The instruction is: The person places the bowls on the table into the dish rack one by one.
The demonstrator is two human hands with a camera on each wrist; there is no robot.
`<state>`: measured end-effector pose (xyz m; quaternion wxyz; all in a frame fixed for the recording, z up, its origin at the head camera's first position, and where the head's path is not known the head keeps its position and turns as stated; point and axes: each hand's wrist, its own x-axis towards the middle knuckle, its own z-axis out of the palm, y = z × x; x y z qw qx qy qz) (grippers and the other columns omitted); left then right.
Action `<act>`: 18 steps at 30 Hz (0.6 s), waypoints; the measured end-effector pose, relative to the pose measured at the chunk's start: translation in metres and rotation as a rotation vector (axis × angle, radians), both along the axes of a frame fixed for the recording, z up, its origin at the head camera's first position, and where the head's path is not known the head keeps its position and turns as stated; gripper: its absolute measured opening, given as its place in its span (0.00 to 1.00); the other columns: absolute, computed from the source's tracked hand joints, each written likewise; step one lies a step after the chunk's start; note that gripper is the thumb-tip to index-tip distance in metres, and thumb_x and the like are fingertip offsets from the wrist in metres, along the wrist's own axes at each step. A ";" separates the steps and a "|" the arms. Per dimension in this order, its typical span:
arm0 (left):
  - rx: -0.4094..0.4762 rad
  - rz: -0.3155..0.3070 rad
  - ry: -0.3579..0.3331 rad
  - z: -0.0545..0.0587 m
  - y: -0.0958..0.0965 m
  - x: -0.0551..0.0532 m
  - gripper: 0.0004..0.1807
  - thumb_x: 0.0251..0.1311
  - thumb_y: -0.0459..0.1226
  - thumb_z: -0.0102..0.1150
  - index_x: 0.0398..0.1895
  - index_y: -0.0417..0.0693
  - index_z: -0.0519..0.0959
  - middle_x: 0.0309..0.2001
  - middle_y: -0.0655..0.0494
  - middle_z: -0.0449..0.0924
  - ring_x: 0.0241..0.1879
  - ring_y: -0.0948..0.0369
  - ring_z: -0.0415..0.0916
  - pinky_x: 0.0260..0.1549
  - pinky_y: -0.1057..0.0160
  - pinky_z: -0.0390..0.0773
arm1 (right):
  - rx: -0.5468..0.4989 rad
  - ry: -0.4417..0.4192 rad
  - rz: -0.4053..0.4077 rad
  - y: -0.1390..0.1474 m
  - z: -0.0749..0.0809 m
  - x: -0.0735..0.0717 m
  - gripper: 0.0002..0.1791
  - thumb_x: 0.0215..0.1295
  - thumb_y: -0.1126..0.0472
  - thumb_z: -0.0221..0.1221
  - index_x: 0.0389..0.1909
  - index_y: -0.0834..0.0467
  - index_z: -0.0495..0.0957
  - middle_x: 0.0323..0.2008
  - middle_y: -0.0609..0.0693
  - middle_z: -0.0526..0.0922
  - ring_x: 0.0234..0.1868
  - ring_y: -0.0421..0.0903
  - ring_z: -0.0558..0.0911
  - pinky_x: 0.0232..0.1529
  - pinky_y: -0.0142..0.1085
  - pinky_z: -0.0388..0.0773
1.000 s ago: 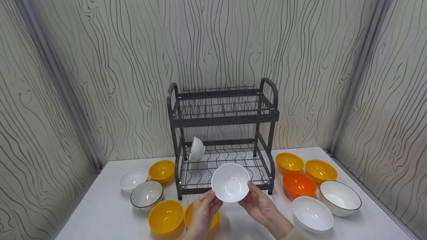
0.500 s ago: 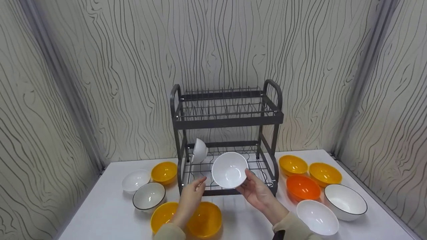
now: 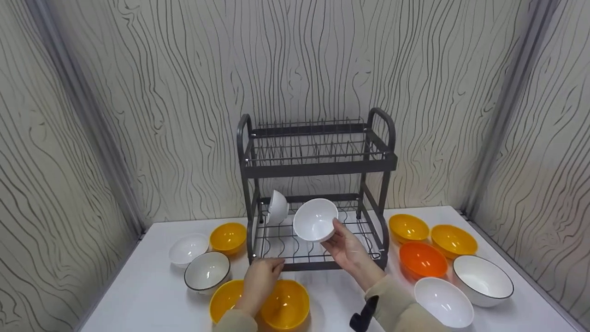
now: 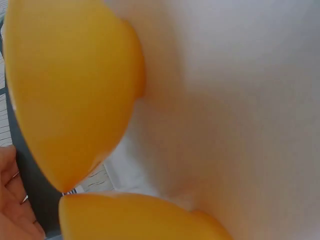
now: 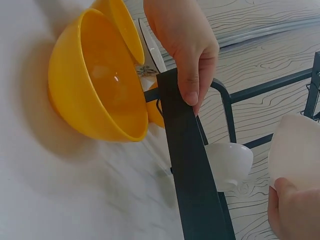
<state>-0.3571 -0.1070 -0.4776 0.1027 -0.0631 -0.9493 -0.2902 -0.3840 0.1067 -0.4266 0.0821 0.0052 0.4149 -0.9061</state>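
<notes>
My right hand (image 3: 351,254) holds a small white bowl (image 3: 315,222) by its right side, thumb at the rim. The bowl is tilted with its inside facing me, in front of the lower tier of a black two-tier dish rack (image 3: 320,170). My left hand (image 3: 261,280) grips the rack's lower front rail near its left end; the right wrist view shows the thumb (image 5: 189,85) over that rail. Another white bowl (image 3: 279,210) stands on edge at the left of the lower tier. In the left wrist view, some of the left hand (image 4: 15,200) shows at the edge.
Two yellow bowls (image 3: 288,306) sit below my left forearm. Further left are a white bowl (image 3: 188,249), a black-rimmed bowl (image 3: 207,271) and a yellow bowl (image 3: 228,236). On the right stand several yellow, orange (image 3: 422,260) and white bowls. Patterned walls (image 3: 184,92) enclose the table.
My left hand has let go of the white bowl and moved down-left onto the rack's lower front rail. My right hand has carried the bowl forward toward the lower tier.
</notes>
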 end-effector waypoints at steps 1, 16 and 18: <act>-0.001 0.000 -0.001 0.000 0.000 0.000 0.10 0.60 0.38 0.56 0.43 0.53 0.83 0.43 0.60 0.84 0.47 0.58 0.78 0.54 0.52 0.75 | 0.003 0.001 -0.003 -0.001 -0.001 -0.004 0.37 0.65 0.54 0.55 0.67 0.65 0.50 0.48 0.54 0.73 0.45 0.43 0.79 0.58 0.37 0.74; 0.145 -0.032 -0.084 -0.001 -0.005 -0.006 0.07 0.59 0.36 0.57 0.36 0.50 0.85 0.35 0.59 0.85 0.36 0.62 0.78 0.43 0.57 0.81 | 0.116 0.040 -0.031 -0.023 -0.008 -0.049 0.35 0.70 0.57 0.47 0.69 0.69 0.43 0.67 0.67 0.53 0.69 0.57 0.56 0.71 0.42 0.54; 0.161 -0.040 -0.083 0.000 -0.005 -0.006 0.07 0.59 0.36 0.57 0.36 0.49 0.85 0.35 0.58 0.85 0.35 0.63 0.77 0.42 0.57 0.81 | 0.138 0.052 -0.043 -0.027 -0.009 -0.056 0.35 0.69 0.58 0.47 0.68 0.72 0.44 0.67 0.68 0.53 0.69 0.58 0.57 0.71 0.42 0.54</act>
